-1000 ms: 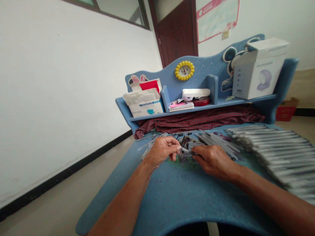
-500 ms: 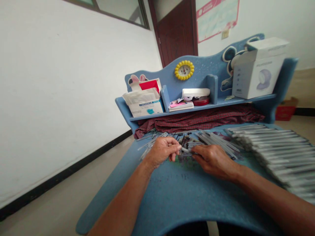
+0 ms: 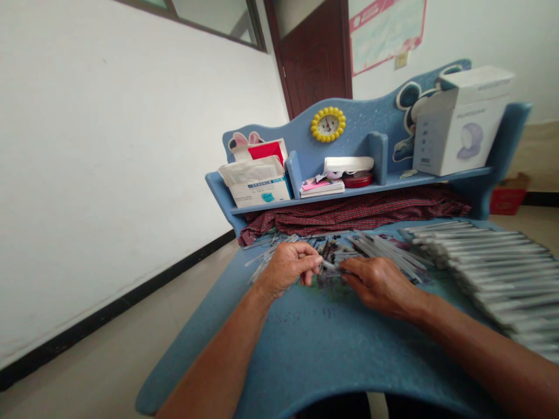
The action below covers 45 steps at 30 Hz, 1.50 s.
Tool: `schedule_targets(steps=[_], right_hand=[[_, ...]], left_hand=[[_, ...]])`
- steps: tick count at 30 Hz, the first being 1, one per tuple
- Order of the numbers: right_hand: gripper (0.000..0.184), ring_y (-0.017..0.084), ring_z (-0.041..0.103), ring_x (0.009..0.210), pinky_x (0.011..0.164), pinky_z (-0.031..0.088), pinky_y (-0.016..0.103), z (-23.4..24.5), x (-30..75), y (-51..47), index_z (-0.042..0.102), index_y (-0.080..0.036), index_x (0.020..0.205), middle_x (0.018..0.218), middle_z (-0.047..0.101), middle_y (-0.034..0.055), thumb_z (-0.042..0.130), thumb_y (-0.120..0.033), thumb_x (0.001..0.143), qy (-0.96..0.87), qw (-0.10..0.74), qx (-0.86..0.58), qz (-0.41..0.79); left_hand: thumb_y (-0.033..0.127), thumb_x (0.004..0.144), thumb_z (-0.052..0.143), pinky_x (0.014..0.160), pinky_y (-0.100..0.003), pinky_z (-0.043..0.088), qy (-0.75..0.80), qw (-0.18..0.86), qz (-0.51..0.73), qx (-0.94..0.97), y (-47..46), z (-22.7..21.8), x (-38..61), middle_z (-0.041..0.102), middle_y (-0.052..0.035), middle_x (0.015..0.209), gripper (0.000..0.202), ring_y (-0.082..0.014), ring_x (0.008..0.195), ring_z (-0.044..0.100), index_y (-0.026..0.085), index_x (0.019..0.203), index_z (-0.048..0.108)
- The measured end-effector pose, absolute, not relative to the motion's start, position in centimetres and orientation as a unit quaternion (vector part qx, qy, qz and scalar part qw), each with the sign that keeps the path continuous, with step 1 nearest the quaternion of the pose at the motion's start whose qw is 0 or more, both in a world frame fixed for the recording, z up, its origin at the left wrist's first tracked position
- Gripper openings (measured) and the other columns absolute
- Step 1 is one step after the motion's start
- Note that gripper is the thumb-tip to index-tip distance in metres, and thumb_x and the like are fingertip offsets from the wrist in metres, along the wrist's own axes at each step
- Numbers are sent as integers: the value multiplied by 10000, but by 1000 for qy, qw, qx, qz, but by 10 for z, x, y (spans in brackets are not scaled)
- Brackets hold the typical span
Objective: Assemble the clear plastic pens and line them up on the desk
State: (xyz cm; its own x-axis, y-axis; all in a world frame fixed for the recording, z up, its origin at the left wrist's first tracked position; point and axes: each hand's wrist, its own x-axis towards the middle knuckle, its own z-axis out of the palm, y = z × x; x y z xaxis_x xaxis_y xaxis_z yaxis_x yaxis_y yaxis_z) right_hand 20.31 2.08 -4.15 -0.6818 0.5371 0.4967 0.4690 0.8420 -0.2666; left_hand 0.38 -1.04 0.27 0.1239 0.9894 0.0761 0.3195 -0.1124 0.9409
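My left hand (image 3: 293, 266) pinches one end of a thin, clear pen (image 3: 330, 266) between thumb and fingertips. At its other, darker end, the fingers of my right hand (image 3: 378, 285) are closed round it, hiding the tip. The pen spans the small gap between both hands, just above the desk. Behind it lie small dark pen parts (image 3: 334, 244) in a loose heap. Clear pen barrels (image 3: 388, 253) are fanned out beyond my right hand, and more thin tubes (image 3: 262, 267) lie partly behind my left hand.
A large stack of pens (image 3: 493, 267) covers the right side of the blue desk (image 3: 297, 355). Along the back, a checked cloth (image 3: 358, 212) lies under the shelf (image 3: 262, 208). A mask box (image 3: 262, 189) and a tall white box (image 3: 463, 131) stand on it.
Both hands keep their grip on the pen in nearly the same place. The whole view has shifted very slightly; nothing else has visibly moved.
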Motion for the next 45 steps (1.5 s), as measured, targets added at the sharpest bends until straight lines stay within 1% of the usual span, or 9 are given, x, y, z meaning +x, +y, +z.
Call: schedule_targets(steps=[16,21,25,28,32,34,36,40,45], right_hand=[[155,140,578,619,560,325,249,-44,203,22,600,-177,866,753,648,35,445,-177,848,-914,288,-284,38],[169,146,590,656,589,353,249,-42,204,22,602,-183,890,788,657,40,439,-174,847,-914,286,-285,51],[185,152,597,670,602,367,250,-42,204,23,615,-187,903,801,662,50,440,-184,844,-910,291,-290,61],[187,151,593,655,594,372,246,-41,204,23,631,-196,891,760,661,43,453,-204,836,-899,304,-301,92],[198,142,576,602,562,375,238,-39,204,25,647,-199,885,680,648,15,460,-233,832,-870,330,-331,160],[198,140,577,603,571,386,237,-38,204,27,652,-198,882,689,655,11,470,-250,826,-856,340,-342,185],[199,140,584,615,590,400,239,-39,204,28,656,-196,886,715,667,14,481,-262,819,-849,347,-345,199],[208,145,592,633,606,413,243,-41,205,30,660,-201,898,728,676,15,481,-268,816,-848,348,-345,202],[209,144,591,623,593,409,239,-43,205,30,662,-210,889,711,673,10,475,-264,814,-852,343,-346,195]], left_hand=[[326,712,634,332,-161,350,551,391,412,611,-10,0,8,584,9,511,238,-59,318,473,113,643,553],[405,740,600,348,-163,356,556,390,423,599,-7,-2,5,574,13,494,310,-60,329,485,117,634,556],[446,757,557,334,-162,335,578,362,438,585,-2,-5,0,577,9,504,339,-66,334,486,122,655,560],[381,754,553,354,-165,334,612,317,403,602,2,-11,-3,527,30,448,288,-66,332,462,136,603,533],[264,721,557,405,-183,305,669,192,288,658,6,-19,-11,491,46,441,151,-86,379,460,159,613,547],[214,688,568,437,-196,280,685,125,216,685,6,-19,-16,483,44,449,111,-93,416,449,168,587,558],[166,646,577,455,-206,254,693,87,169,695,6,-17,-23,480,40,461,108,-97,444,431,173,541,555],[108,578,585,461,-211,226,701,89,142,693,4,-8,-34,459,43,445,144,-97,454,405,175,462,530],[73,546,570,440,-206,219,713,106,116,683,-3,2,-43,436,54,391,164,-91,400,383,182,428,537]])
